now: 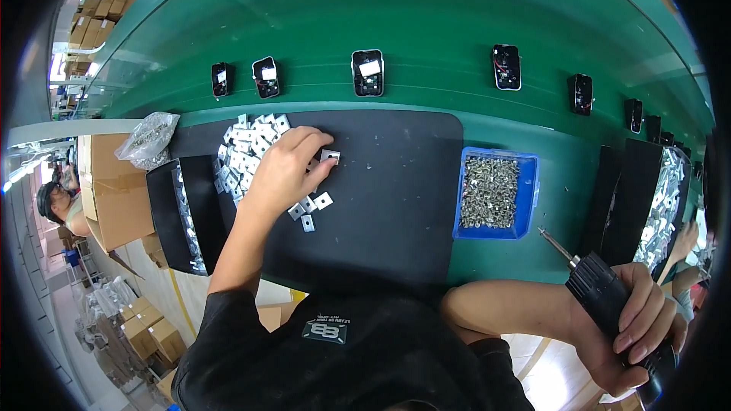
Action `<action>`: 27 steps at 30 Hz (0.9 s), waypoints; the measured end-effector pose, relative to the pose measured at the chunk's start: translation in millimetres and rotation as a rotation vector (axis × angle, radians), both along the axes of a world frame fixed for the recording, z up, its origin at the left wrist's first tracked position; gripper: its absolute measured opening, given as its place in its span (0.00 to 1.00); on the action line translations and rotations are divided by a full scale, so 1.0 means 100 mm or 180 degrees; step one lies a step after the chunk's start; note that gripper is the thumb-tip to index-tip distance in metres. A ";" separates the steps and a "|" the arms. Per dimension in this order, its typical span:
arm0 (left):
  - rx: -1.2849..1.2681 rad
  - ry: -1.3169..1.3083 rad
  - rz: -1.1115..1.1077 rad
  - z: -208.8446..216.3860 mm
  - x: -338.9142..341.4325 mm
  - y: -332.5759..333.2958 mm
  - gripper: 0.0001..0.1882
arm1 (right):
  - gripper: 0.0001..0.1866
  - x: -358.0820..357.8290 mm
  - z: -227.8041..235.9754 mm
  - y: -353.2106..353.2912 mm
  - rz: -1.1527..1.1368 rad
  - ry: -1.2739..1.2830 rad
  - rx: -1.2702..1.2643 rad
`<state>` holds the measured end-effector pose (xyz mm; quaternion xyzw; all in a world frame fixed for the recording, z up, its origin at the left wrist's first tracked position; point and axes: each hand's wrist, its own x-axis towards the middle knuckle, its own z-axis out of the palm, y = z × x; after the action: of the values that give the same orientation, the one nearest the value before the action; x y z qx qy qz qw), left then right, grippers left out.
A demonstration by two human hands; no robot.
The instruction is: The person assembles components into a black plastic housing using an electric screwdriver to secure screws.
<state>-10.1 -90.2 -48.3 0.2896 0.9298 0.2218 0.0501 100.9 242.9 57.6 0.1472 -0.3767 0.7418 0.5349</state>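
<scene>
Green desk (560,160), with one black, round-cornered mat (396,205) in front of a person using two bare hands. One small plate (330,155) sits between the thumb and forefinger of the left hand (293,166), which pinches it over the left half of the mat. The right hand (643,327) is wrapped around one screwdriver (598,278), its tip near the tray's near right corner.

More plates (247,144) than can be counted lie heaped by the mat's far left corner, just left of the left hand; four others (308,223) lie loose on its near side. The plates are flat, squarish, silvery metal, and several show a dark round hole. The screwdriver has a thick black handle, ribbed toward the front, and a slim metal shaft.

One blue plastic tray (499,234) stands just off the mat's right edge, holding countless small metal screws (489,190). Two black boxes of shiny pieces flank the mat: one (162,217) by its left edge, one (628,202) toward the desk's right end. Behind the left box are one clear, crinkled bag (156,137) and one brown carton (122,198). Beyond the mat's far edge, six black, rounded devices (368,80) lie spaced in a row; others at the far right overlap too much to count.
</scene>
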 end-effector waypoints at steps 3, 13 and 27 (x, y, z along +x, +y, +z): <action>-0.0210 0.0229 0.0137 0.02 0.01 0.02 0.12 | 0.23 0.01 -0.01 0.01 0.0063 0.0009 -0.0047; -0.0341 -0.0497 -0.0295 0.14 0.07 0.02 0.10 | 0.20 0.05 -0.01 0.03 0.0311 0.0071 0.0008; -0.0496 -0.0852 -0.0322 0.16 0.05 0.08 0.12 | 0.22 0.15 -0.02 0.12 0.0185 0.0062 0.0149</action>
<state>-5.0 -82.3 -32.3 0.2991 0.9134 0.1827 0.2069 115.4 254.4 55.9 0.1778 -0.3842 0.7466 0.5132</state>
